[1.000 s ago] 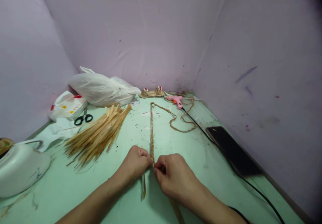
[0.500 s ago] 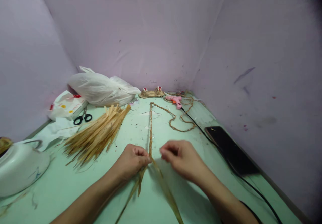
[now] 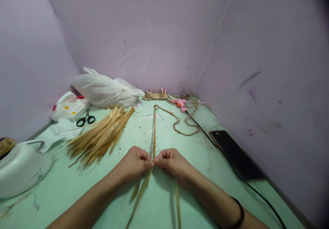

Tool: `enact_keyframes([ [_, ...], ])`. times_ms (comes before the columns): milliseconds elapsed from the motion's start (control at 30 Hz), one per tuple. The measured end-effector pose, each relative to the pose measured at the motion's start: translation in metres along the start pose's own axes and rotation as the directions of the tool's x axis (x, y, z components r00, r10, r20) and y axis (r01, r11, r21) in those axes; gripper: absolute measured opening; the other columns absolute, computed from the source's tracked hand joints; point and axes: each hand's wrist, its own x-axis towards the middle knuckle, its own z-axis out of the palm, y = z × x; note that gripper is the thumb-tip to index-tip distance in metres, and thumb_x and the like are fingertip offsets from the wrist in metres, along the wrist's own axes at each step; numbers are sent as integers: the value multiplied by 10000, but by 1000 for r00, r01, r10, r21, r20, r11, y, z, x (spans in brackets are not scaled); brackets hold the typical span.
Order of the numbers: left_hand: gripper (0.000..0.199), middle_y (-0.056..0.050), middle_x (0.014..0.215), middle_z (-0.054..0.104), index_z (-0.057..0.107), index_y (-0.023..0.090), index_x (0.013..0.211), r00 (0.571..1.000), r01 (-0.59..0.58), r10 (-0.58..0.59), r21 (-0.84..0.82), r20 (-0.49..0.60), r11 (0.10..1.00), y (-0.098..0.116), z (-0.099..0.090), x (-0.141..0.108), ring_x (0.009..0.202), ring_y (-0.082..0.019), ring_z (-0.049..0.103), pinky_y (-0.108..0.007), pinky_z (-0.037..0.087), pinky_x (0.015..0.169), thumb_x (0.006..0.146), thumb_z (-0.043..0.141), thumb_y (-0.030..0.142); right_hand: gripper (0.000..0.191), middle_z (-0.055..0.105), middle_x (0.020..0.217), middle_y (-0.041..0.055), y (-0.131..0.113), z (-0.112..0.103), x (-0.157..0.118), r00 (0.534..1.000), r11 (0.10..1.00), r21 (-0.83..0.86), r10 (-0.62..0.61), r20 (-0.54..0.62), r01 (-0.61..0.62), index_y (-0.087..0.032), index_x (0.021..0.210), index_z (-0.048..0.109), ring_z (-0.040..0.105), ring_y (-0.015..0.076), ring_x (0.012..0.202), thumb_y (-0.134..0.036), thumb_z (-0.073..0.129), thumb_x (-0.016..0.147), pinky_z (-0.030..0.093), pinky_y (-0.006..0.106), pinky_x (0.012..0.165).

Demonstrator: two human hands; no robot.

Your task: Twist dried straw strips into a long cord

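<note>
A thin brown braided cord runs straight down the middle of the green table to my fingers, its far part looping away to the right. My left hand pinches the cord's near end, with loose pale strips hanging below it. Fingertips touching the left ones, my right hand is closed on a strip that trails down beneath the palm. The exact crossing of the strips is hidden by the fingers.
A bundle of dry strips, black-handled scissors, a white bag and a white pot lie on the left. Behind the cord is a pink glue gun; its cable passes a black phone at right.
My right hand has moved left to meet my left hand at the cord's end. The strip on the right now hangs from under my right hand, and the left strips have shifted.
</note>
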Motion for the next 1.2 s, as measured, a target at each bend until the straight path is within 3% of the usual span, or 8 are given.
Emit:
enact_keyframes([
  [233,229,9,419,462,529,145,484,991,-28,66,296,-117,955,7,9,-20,407,-84,367,-206,240,424,663,494,283,56,487,406,-49,3,2,0,999,999,20,-41,-24,41,-133,540,515,262,17,342,-146,554,576,146,189,370],
  [400,249,-76,612,606,615,148,710,935,-121,329,748,-135,653,1,37,-36,537,-159,541,-241,336,518,760,374,178,105,425,388,-73,4,7,-2,995,988,133,-67,-79,77,-139,535,509,270,22,362,-175,605,558,179,189,391],
  [567,326,-126,695,623,614,102,841,894,-168,447,896,-37,412,-14,53,-38,584,-195,582,-261,394,514,688,336,28,226,506,448,-51,8,6,-1,997,977,210,-32,-68,46,-135,582,517,411,51,422,-185,697,455,281,193,447],
  [733,236,-66,613,599,608,150,713,869,-238,461,662,-181,710,-1,31,-35,540,-164,554,-271,412,545,767,439,306,254,548,455,-35,6,0,1,1000,977,214,-11,-24,16,-127,620,529,395,41,378,-163,694,431,233,181,404],
  [833,251,-7,555,564,594,153,858,922,-87,142,165,-360,982,9,14,-26,405,-100,463,-223,367,438,721,490,336,227,593,502,-4,1,-3,-2,998,979,201,-24,58,12,-111,627,546,294,9,335,-188,685,464,130,187,368],
  [900,264,27,455,504,587,131,871,981,62,-85,-133,-176,989,11,9,-19,301,-71,353,-201,287,346,696,492,305,233,608,524,12,-1,-5,-4,994,978,210,-32,100,11,-108,637,547,291,8,339,-202,686,476,115,188,369],
  [1000,177,29,366,436,568,113,614,984,174,-155,-277,89,945,8,8,-11,270,-55,312,-184,239,310,645,516,279,250,610,530,22,-1,-5,-3,992,981,194,-43,120,19,-115,664,545,376,33,377,-224,688,490,151,178,382],
  [1200,92,55,333,355,474,144,456,984,170,-177,-177,-21,969,0,14,-4,302,-46,262,-182,164,326,529,497,195,63,610,562,22,13,-5,3,982,954,-235,-187,29,189,-134,615,563,507,103,514,-170,594,572,346,207,497],
])
